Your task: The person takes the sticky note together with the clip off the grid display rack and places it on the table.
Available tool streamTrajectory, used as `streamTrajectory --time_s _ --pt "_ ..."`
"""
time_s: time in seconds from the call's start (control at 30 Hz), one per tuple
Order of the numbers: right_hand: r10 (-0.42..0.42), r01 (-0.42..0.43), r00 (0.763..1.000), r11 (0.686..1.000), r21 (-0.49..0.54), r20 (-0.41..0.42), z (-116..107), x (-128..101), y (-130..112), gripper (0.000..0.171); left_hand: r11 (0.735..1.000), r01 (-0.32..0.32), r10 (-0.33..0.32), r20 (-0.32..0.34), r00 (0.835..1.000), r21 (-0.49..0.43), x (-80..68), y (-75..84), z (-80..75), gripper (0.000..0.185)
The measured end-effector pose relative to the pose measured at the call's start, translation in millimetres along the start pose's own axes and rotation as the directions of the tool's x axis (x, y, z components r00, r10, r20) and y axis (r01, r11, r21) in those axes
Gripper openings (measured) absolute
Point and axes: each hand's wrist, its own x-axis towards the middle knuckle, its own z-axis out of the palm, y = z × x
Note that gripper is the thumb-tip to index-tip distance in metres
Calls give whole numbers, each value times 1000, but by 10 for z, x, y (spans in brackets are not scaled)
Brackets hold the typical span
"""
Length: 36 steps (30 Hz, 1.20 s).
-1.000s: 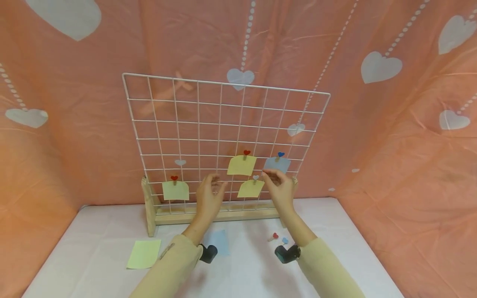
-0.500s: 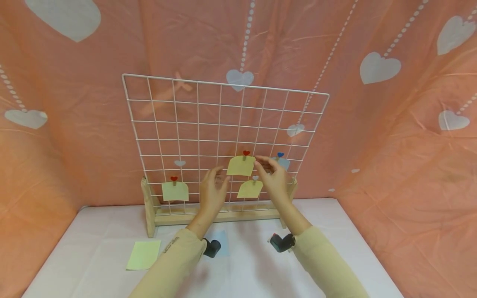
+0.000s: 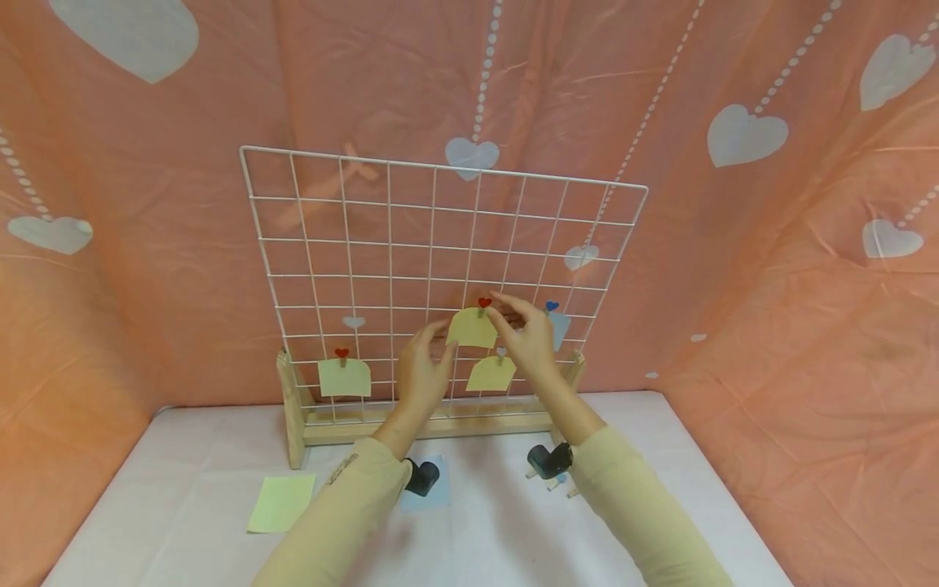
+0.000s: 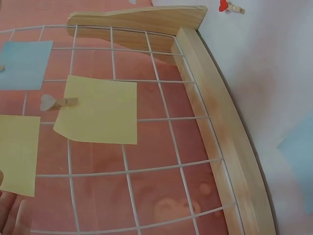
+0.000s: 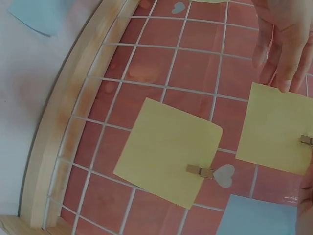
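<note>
A yellow sticky note [image 3: 471, 328] hangs on the white wire grid [image 3: 411, 220] under a clothespin with a red heart [image 3: 484, 302]. My left hand [image 3: 424, 371] pinches the note's left edge, thumb in front. My right hand [image 3: 531, 334] is at the note's upper right, thumb and index fingertips beside the red heart; in the right wrist view the wooden clip [image 5: 306, 140] shows uncovered, fingers just below it. A second yellow note [image 5: 168, 152] hangs lower from a white-heart clothespin [image 5: 224, 176]. Partly behind my right hand is a blue note [image 3: 561, 330] with a blue-heart clothespin [image 3: 552, 306].
At the grid's lower left hangs a pale green note [image 3: 345, 378] on a red-heart clothespin [image 3: 341, 354]. Wooden feet [image 3: 292, 416] support the grid. On the white table lie a green note [image 3: 282, 504], a blue note [image 3: 437, 489] and several clothespins [image 3: 555, 483], partly hidden by the right wrist camera.
My right hand has moved left and up from the blue note to the red-heart clothespin. My left hand has shifted slightly right and now reaches the yellow note's edge.
</note>
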Motion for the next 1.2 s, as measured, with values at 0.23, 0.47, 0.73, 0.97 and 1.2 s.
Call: streamTrajectory --time_s 0.23,0.47,0.73,0.97,1.2 --pt "-18 25 997 996 -87 76 13 73 -47 30 1000 28 -28 0 1000 -2 19 42 33 15" --pt "-57 63 997 992 -113 58 28 93 -96 22 999 35 -36 -13 999 -37 24 60 49 9" --pt "-85 85 996 977 -194 7 61 95 -105 17 988 53 -53 6 999 -142 31 62 71 9" --pt "-143 133 989 968 -212 -30 75 116 -81 14 986 67 -63 28 998 -151 21 82 52 9" --pt "-159 147 985 976 -159 -63 37 141 -116 15 986 64 -58 42 997 -152 -22 72 36 9"
